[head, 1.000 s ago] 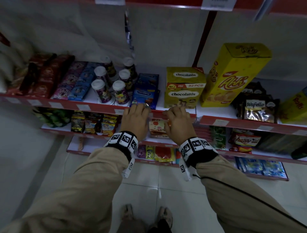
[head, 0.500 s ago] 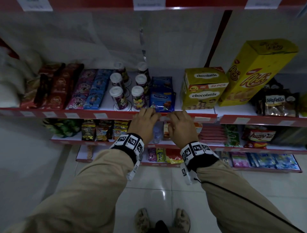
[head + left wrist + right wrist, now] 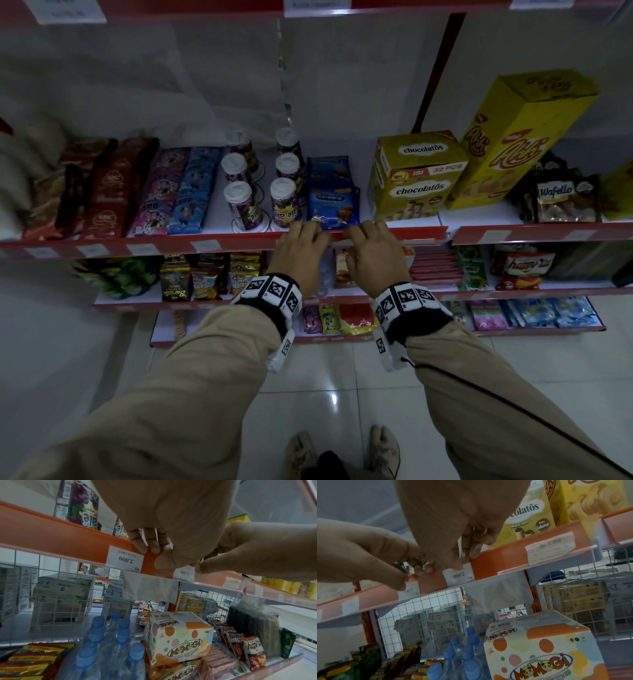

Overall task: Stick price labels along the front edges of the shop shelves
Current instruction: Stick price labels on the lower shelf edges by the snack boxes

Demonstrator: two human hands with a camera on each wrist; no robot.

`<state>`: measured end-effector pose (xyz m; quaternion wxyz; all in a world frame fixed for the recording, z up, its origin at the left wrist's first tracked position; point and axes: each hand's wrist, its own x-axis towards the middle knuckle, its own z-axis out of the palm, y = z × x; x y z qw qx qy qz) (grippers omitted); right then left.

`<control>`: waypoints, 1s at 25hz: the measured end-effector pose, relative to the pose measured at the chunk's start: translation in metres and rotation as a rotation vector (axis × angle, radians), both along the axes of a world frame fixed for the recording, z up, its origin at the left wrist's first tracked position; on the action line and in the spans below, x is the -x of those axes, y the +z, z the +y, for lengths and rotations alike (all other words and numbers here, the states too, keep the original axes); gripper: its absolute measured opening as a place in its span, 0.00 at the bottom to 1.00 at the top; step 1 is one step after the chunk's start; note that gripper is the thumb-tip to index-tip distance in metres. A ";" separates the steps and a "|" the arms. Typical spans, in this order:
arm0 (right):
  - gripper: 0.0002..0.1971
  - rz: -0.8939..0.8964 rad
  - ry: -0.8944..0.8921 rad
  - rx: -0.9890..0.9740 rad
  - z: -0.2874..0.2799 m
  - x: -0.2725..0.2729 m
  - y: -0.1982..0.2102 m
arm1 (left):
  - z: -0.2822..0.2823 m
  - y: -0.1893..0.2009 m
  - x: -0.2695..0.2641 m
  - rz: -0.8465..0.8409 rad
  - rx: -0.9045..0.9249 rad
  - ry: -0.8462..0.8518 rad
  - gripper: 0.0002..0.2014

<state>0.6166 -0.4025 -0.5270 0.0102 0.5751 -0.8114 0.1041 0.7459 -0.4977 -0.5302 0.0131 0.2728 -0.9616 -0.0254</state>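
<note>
Left hand (image 3: 301, 253), right hand (image 3: 373, 255) stayed on shelf edge (image 3: 171, 245).

Glossy clear plastic strip (image 3: 223, 586) over matt paper price label (image 3: 125, 559); floor tiles (image 3: 329, 394) glossy, probably ceramic.

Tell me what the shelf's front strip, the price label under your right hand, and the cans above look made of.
Front strip: looks like glossy red-orange plastic with a clear lip along the bottom; smooth and evenly coloured.
Price label: thin white paper, matte, printed "2.000".
Cans: printed wrap with white lids, probably plastic; the body material is unclear.
</note>
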 end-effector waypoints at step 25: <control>0.04 -1.139 -0.264 0.520 -0.011 -0.011 0.000 | -0.007 -0.002 -0.003 0.396 -0.261 0.054 0.11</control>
